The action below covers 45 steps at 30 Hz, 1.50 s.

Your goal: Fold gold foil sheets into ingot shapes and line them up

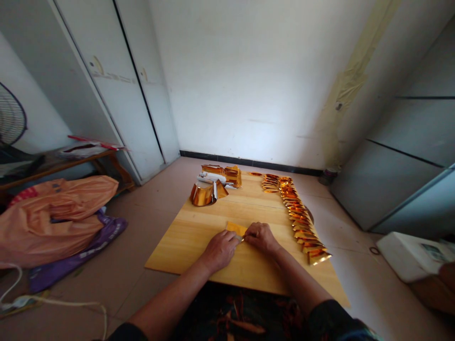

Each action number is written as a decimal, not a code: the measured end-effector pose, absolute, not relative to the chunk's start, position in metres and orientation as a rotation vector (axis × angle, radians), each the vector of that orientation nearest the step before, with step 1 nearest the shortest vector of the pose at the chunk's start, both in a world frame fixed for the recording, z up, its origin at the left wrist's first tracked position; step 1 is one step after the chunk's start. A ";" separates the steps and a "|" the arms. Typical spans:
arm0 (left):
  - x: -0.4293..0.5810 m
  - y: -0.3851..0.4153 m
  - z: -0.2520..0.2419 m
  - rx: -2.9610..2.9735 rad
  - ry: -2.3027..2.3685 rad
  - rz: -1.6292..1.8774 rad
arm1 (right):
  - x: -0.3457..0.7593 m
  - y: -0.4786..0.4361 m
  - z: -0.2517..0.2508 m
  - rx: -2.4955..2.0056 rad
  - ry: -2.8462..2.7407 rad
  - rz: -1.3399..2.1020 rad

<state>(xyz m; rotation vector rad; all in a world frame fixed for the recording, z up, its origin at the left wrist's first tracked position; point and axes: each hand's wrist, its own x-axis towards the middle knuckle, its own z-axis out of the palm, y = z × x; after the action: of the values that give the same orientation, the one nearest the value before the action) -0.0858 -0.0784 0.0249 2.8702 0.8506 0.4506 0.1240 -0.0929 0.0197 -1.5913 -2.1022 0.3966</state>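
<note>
A small sheet of gold foil paper (235,227) lies at the middle of the wooden board (199,237), its near edge between my two hands. My left hand (223,248) is closed with its fingertips on the sheet's left side. Opposite it, my right hand (262,237) pinches the sheet's right corner. The near edge looks rolled or folded, though my fingers cover part of it. Along the board's right side runs a row of folded gold foil pieces (300,218), overlapping one another.
Curved gold sheets (203,195) and a foil stack (232,176) stand at the board's far left. A grey cabinet (142,85) rises at left, above an orange bag (71,208) and a purple bag (81,255). At right are a grey refrigerator (401,156) and a white box (408,255).
</note>
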 end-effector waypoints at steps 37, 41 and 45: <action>-0.077 -0.083 0.015 2.885 0.970 0.564 | 0.120 -0.085 0.022 -1.766 -1.998 0.504; -0.073 -0.076 0.017 2.852 1.048 0.616 | 0.121 -0.093 0.025 -1.685 -2.155 0.409; -0.075 -0.066 0.023 2.839 1.065 0.631 | 0.114 -0.106 0.033 -1.679 -2.308 0.290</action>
<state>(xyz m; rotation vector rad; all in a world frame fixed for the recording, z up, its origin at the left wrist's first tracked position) -0.0746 -0.0658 0.0234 2.8385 1.0647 0.6313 0.1143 -0.1063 0.0331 -1.6789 -2.3084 0.2900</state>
